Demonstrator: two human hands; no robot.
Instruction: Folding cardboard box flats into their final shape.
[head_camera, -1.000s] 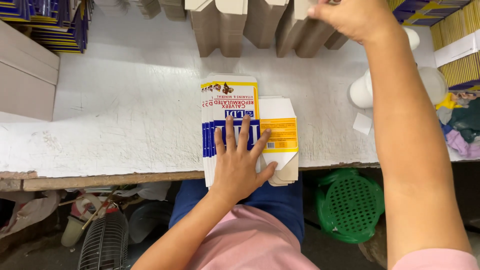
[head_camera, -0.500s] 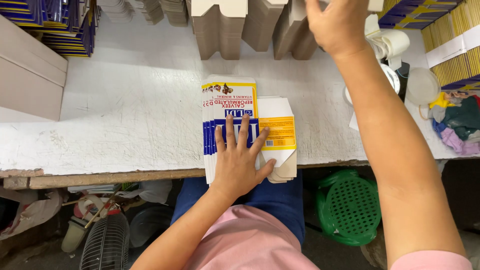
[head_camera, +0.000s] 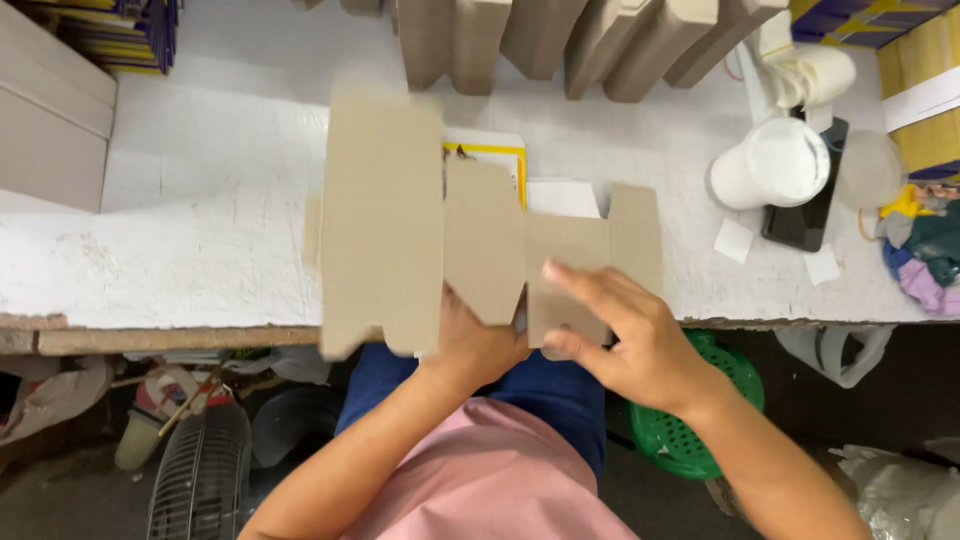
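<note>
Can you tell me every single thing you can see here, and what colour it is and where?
flat cardboard box blank: one, plain brown, unfolded over the table's near edge, both hands on it
printed carton: one, yellow-edged, under the blank
table: one, white, worn
folded cartons: a row, brown, at the far edge
tubs: two, white, on the right
phone: one, black, beside the tubs
paper slips: two, white, near the phone
stool: one, green, under the table
fan: one, dark, on the floor
left hand: under the blank's near edge
right hand: fingers on the blank's right part
</note>
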